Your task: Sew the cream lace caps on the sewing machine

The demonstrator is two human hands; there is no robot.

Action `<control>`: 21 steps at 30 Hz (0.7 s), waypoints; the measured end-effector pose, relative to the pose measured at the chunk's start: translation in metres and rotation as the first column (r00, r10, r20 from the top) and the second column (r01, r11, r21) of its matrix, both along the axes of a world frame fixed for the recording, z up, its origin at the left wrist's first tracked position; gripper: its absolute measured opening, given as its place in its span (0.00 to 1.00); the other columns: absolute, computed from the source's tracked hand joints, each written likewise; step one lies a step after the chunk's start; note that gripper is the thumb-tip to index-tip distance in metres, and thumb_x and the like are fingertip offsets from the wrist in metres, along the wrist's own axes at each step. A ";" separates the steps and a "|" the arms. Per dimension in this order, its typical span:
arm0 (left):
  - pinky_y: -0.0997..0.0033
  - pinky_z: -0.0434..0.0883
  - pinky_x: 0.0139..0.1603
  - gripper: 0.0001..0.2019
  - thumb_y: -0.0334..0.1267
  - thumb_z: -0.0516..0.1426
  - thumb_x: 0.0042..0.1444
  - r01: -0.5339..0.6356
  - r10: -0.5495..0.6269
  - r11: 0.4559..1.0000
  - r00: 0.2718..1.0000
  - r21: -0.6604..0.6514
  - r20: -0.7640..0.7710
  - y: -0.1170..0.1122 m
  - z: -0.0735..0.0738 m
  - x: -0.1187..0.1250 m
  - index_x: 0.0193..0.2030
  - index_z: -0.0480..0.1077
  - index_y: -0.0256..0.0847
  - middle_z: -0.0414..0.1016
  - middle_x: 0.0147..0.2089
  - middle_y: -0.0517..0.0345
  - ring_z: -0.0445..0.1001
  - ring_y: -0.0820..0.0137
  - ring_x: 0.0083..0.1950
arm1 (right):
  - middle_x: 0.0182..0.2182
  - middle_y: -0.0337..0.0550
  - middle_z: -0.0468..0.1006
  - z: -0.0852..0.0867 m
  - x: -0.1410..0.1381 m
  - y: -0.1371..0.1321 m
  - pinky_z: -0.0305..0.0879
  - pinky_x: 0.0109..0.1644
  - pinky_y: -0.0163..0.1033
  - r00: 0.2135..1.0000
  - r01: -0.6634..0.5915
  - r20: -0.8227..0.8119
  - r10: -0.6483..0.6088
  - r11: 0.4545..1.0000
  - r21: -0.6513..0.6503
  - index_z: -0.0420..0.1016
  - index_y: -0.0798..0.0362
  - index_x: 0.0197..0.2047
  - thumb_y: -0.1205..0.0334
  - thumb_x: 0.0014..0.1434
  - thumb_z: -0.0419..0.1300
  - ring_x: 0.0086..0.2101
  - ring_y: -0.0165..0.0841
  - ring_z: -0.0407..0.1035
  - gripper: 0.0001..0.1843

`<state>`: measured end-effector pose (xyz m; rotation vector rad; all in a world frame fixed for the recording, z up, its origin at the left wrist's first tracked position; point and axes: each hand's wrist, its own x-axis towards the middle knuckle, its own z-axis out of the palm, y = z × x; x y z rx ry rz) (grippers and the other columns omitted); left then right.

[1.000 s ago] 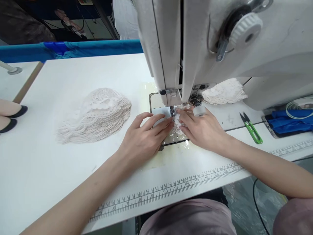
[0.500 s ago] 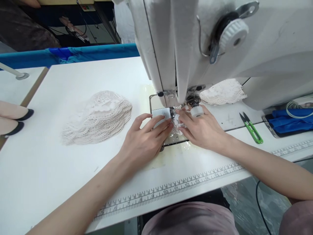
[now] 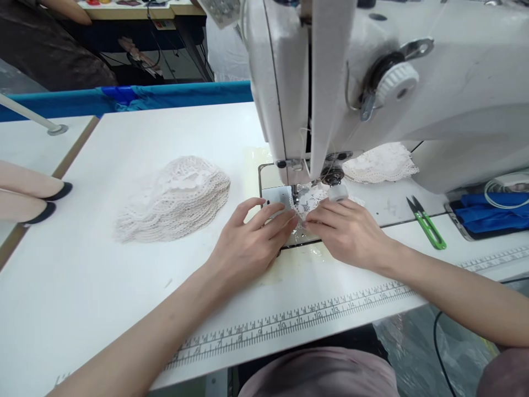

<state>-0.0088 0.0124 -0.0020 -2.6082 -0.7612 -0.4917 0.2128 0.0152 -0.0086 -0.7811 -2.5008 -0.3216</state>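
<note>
A small piece of white lace (image 3: pixel 311 199) lies under the presser foot (image 3: pixel 295 193) of a sewing machine (image 3: pixel 285 99). My left hand (image 3: pixel 258 234) rests left of the needle, fingers spread, the tips at the lace's near left edge. My right hand (image 3: pixel 345 231) has its thumb and fingers pinched on the lace's near right edge, just below a white knob (image 3: pixel 338 192). Parts of the lace are hidden beneath my fingers and the machine head. To the left sits a layered stack of lace pieces (image 3: pixel 182 196).
More lace (image 3: pixel 380 162) lies behind the needle area, under the machine arm. Green-handled thread snips (image 3: pixel 427 223) and blue cloth (image 3: pixel 491 212) on a dark tray are at the right. A printed ruler (image 3: pixel 285 325) runs along the table's front edge. Someone's sleeved arms are visible upper left.
My right hand has drawn slightly toward me, and its fingers have closed at the lace's near edge. More lace shows behind them. The whole view has shifted a little.
</note>
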 end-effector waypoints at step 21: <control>0.55 0.65 0.54 0.14 0.27 0.54 0.62 -0.038 0.038 0.999 0.999 -0.010 0.016 0.006 -0.002 0.000 0.54 0.70 0.40 0.78 0.52 0.60 0.73 0.64 0.53 | 0.36 0.40 0.81 0.000 0.000 0.005 0.63 0.42 0.40 0.999 0.026 -0.019 -0.026 0.999 -0.030 0.78 0.55 0.37 0.77 0.62 0.49 0.37 0.33 0.72 0.17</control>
